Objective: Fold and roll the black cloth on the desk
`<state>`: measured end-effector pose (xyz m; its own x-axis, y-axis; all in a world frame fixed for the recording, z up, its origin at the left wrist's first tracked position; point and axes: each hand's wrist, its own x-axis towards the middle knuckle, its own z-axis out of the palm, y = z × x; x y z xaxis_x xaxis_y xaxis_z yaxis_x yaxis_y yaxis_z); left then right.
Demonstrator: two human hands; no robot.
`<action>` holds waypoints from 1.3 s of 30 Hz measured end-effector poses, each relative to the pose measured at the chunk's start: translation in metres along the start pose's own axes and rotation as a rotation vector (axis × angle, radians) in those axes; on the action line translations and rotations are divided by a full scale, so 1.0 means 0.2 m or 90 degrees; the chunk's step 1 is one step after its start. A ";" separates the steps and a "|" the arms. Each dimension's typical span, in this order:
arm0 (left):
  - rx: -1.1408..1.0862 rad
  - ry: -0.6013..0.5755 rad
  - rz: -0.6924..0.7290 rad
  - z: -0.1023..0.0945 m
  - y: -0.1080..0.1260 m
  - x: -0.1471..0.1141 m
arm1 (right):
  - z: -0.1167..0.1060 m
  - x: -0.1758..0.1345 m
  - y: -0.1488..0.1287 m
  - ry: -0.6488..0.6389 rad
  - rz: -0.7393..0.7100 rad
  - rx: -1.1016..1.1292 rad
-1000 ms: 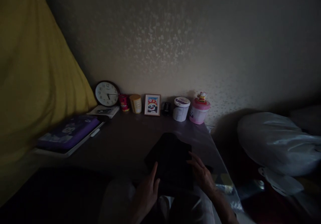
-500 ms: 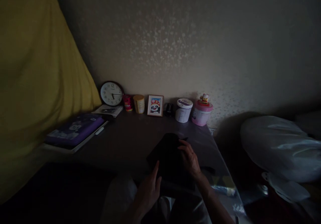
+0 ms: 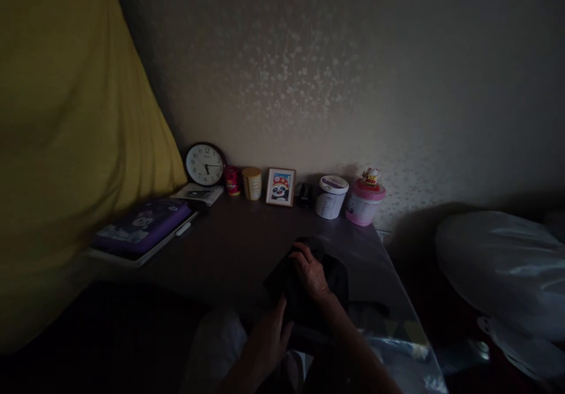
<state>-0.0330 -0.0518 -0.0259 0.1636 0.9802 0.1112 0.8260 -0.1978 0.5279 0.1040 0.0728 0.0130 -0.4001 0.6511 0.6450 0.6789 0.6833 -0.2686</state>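
Observation:
A black, soft-looking fabric item (image 3: 338, 276) lies at the near side of the dark table, in front of me. Its exact kind is hard to make out in the dim light; a thin strap-like piece stretches out to its right. My right hand (image 3: 311, 273) is closed on its top, fingers bent over the fabric. At its near left edge, my left hand (image 3: 273, 335) grips it between thumb and fingers, some of them hidden in shadow.
Along the wall stand a round clock (image 3: 205, 164), a red can (image 3: 232, 181), a yellowish canister (image 3: 252, 184), a framed panda picture (image 3: 281, 187), a white tub (image 3: 331, 197) and a pink tub (image 3: 365, 203) topped by a figurine. A purple case (image 3: 143, 226) lies left; a large plastic bag (image 3: 503, 270) sits right.
My right hand has shifted left across the top of the black fabric item, uncovering its right side. The left hand stays at the near left edge. The view has turned slightly left.

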 end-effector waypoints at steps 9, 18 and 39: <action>-0.114 0.051 -0.022 -0.02 0.04 -0.02 | -0.01 0.02 -0.02 -0.062 0.002 -0.079; 0.009 -0.092 -0.015 -0.10 0.11 -0.01 | -0.05 0.05 -0.05 -0.111 -0.024 -0.124; 0.070 -0.011 -0.019 -0.01 0.08 -0.01 | -0.11 -0.19 0.09 0.054 -0.003 0.005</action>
<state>-0.0214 -0.0567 -0.0159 0.1470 0.9858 0.0812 0.8844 -0.1677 0.4356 0.1448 0.0531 0.0007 -0.3500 0.6177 0.7042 0.6716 0.6896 -0.2711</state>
